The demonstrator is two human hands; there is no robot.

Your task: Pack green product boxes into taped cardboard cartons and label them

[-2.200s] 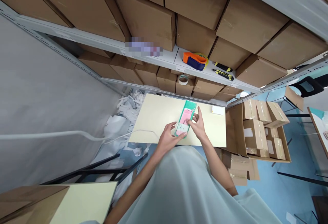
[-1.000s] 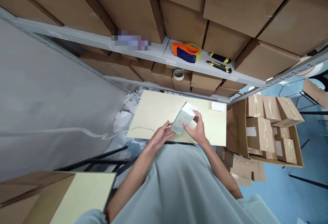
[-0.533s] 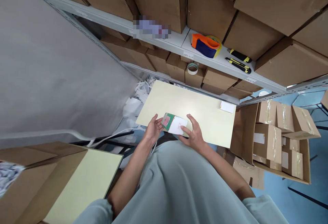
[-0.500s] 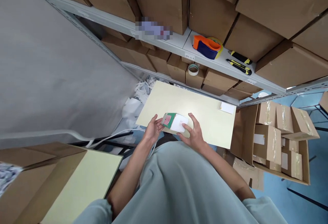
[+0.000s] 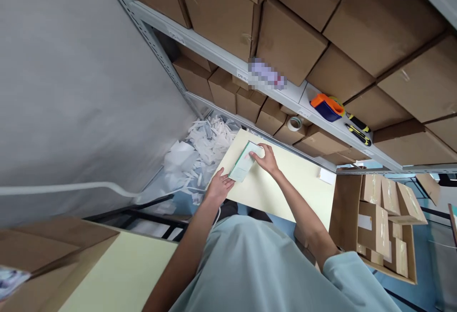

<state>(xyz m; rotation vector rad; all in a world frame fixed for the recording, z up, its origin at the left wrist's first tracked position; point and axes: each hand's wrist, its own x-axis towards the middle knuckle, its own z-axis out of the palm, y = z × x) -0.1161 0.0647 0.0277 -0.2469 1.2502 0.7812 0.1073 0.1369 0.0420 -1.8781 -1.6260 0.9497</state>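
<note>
A small flat box point(image 5: 244, 161), white with a green edge and a faint pink mark, is tilted over the pale yellow tabletop point(image 5: 285, 183). My right hand point(image 5: 267, 160) grips its upper end, thumb on the white face and fingers around the far edge. At the lower corner, my left hand point(image 5: 219, 187) has its fingers stretched out and its thumb apart, the fingertips at the box's edge. Whether those fingertips bear any weight is hard to tell.
A white card or packet point(image 5: 326, 175) lies at the tabletop's right end. Shelves of cartons point(image 5: 289, 41) rise behind, carrying an orange-blue tape dispenser point(image 5: 326, 106), cutters point(image 5: 358, 133) and a tape roll point(image 5: 294, 123). White scraps point(image 5: 210, 136) are heaped left; a large open carton point(image 5: 344, 207) stands right.
The box has turned lengthwise and moved farther over the table, its white face now toward me. My right hand has shifted to its upper end and closed on it. The view has swung left.
</note>
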